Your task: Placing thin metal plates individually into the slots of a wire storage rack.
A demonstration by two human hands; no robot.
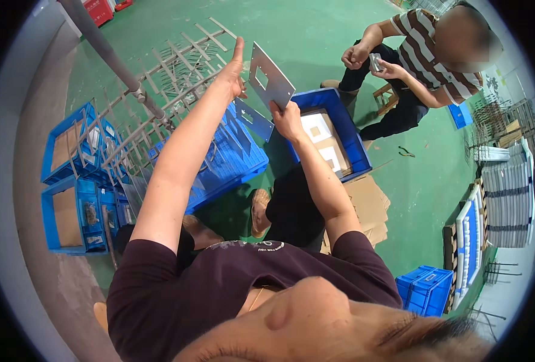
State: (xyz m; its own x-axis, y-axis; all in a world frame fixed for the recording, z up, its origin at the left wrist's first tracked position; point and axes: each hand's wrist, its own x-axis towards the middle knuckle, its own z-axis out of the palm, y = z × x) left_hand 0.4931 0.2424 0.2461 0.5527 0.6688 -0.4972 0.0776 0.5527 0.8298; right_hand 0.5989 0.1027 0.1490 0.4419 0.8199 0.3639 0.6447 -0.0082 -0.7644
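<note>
- The right hand [287, 120] grasps a metal plate [279, 89] by its lower edge; the plate stands tilted up beyond the fingers, with 1 square opening cut through it and small holes near its corners.
- The left hand [233, 75] is released and holds nothing: it is spread just beside the plate's left edge, thumb pointing up, and a narrow gap seems to part them.
- Below the left hand and to the left of the right hand, a second plate [256, 124], bluish and also cut with an opening, sits at a slant; what supports it cannot be told.
- Nearer the body than both hands is a broad blue plastic surface [238, 172].
- Left of the left hand spreads a metal rack [186, 90] of crossing bars, and farther left are stacked blue bins [89, 226].
- Just right of the right hand is a blue crate [359, 158] holding 2 white pieces [311, 123], each with a square tan centre.
- Nearer the body than that crate lie cardboard sheets [367, 202].
- Well to the right of the hands, a co-worker [416, 36] in a striped shirt sits holding a small object [376, 62]; pliers [406, 152] lie on the green floor [400, 181].
</note>
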